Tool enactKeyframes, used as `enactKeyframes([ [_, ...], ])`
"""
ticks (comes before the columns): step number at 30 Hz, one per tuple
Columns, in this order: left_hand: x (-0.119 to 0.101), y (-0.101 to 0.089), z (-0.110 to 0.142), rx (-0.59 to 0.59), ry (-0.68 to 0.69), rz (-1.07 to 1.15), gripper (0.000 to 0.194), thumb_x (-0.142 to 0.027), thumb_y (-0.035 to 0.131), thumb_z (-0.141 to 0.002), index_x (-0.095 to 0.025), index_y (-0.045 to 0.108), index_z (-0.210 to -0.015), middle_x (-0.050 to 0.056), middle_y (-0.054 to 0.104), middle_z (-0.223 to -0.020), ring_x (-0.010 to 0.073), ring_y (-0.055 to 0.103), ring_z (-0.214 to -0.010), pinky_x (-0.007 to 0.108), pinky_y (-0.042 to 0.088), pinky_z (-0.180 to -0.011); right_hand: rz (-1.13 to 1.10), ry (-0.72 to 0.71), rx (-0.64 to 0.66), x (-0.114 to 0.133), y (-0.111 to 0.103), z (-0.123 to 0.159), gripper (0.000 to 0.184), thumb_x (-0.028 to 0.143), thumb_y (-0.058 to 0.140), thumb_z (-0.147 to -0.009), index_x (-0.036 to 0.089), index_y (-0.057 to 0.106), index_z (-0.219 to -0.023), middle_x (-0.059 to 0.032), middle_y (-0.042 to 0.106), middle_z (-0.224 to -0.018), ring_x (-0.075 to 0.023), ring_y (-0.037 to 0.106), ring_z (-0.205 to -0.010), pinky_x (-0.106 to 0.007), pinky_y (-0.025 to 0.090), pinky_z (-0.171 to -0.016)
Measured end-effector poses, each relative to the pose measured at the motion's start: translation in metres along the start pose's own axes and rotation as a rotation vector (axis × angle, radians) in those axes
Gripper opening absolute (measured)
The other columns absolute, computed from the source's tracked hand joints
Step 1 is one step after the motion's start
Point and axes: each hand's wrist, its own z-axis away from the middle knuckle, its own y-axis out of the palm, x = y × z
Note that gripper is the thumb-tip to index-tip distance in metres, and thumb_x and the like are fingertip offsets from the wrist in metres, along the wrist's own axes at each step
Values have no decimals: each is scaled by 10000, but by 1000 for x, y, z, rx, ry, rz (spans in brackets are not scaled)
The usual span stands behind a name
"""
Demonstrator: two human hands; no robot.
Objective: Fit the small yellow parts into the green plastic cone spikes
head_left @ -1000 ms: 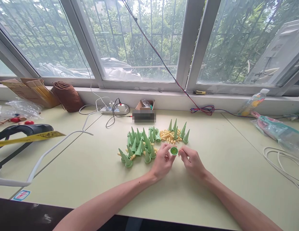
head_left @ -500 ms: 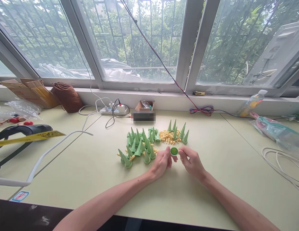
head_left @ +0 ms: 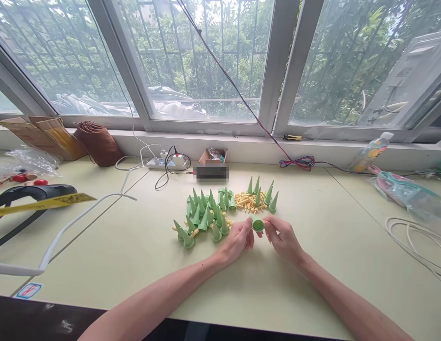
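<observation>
My left hand (head_left: 240, 235) is closed around a green plastic cone (head_left: 257, 224), whose round, hollow base faces me. At the cone's right side, my right hand (head_left: 282, 235) has thumb and forefinger pinched together; whatever small piece is between them is too small to make out. Left of my hands stands a cluster of green cones (head_left: 203, 220), some with small yellow pegs (head_left: 195, 233) sticking out at the side. Behind my hands lies a pile of loose yellow pegs (head_left: 246, 202), with several upright green cones (head_left: 273, 202) among and beside them.
A small open cardboard box (head_left: 213, 155) and a power strip (head_left: 166, 163) sit at the back by the window. Bundled cable (head_left: 297, 163), a bottle (head_left: 371, 151) and a plastic bag (head_left: 408, 194) lie to the right. A brown pouch (head_left: 98, 143) and black headgear (head_left: 39, 192) are left.
The green cone has tilted in my fingers, so more of its outer side shows above the hollow base. Both hands stay in nearly the same place.
</observation>
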Motion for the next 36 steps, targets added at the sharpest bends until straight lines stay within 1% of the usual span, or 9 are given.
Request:
enactKeyframes([
  [5,0,0,0,-43,-7,32,727,-716,346,-918,-110,664,-674,16,496,-455,111,433,-404,252,338,-456,54,-43,16,2,1,1,299,297,395,-1035,208,550,-796,5,511,-673,-128,465,-549,-255,402,-549],
  [9,-1,-1,0,-38,-5,33,709,-705,366,-918,-106,665,-687,14,502,-460,108,435,-406,249,340,-455,84,-84,27,3,0,0,300,267,395,-1036,206,544,-783,-10,530,-728,-129,477,-589,-254,397,-566],
  [13,-1,-1,0,-19,1,19,618,-679,438,-909,-113,621,-742,4,517,-483,106,443,-412,239,332,-445,67,-78,1,0,-2,0,286,281,412,-1031,205,528,-781,3,501,-686,-125,463,-564,-251,381,-544],
  [17,1,-1,0,21,23,-9,547,-647,436,-930,-141,544,-755,-12,508,-494,96,439,-408,224,323,-432,68,-61,-13,-4,-3,0,300,294,423,-1025,206,497,-747,24,466,-621,-123,446,-536,-252,373,-540],
  [23,3,-1,1,65,75,-86,418,-566,483,-950,-153,549,-972,-64,452,-507,92,462,-426,202,366,-439,55,0,-20,-5,-4,-1,329,319,405,-1024,214,437,-713,38,424,-586,-120,394,-518,-250,341,-514],
  [26,1,1,2,62,109,-120,375,-493,503,-964,-154,563,-1111,-46,489,-611,77,462,-467,201,415,-465,49,7,-35,-6,-3,-2,348,331,395,-1024,218,386,-695,42,387,-599,-116,359,-525,-247,336,-517],
  [29,1,3,2,46,177,-155,347,-422,510,-971,-179,574,-1211,21,557,-856,58,482,-529,196,451,-478,48,21,-32,-8,-2,-2,365,350,382,-1026,220,349,-686,43,364,-611,-113,339,-527,-245,324,-509],
  [32,3,3,1,-1,247,-234,304,-377,525,-965,-209,631,-1195,72,526,-1089,54,510,-600,200,491,-497,58,43,-24,-9,-1,-1,374,365,373,-1027,221,345,-684,43,365,-602,-114,353,-521,-248,326,-508],
  [36,5,3,2,-79,278,-340,285,-365,538,-961,-244,675,-1180,78,496,-1170,55,507,-635,222,542,-559,88,54,-35,-8,0,-1,372,376,367,-1028,219,375,-691,37,399,-595,-118,368,-516,-251,322,-500],
])
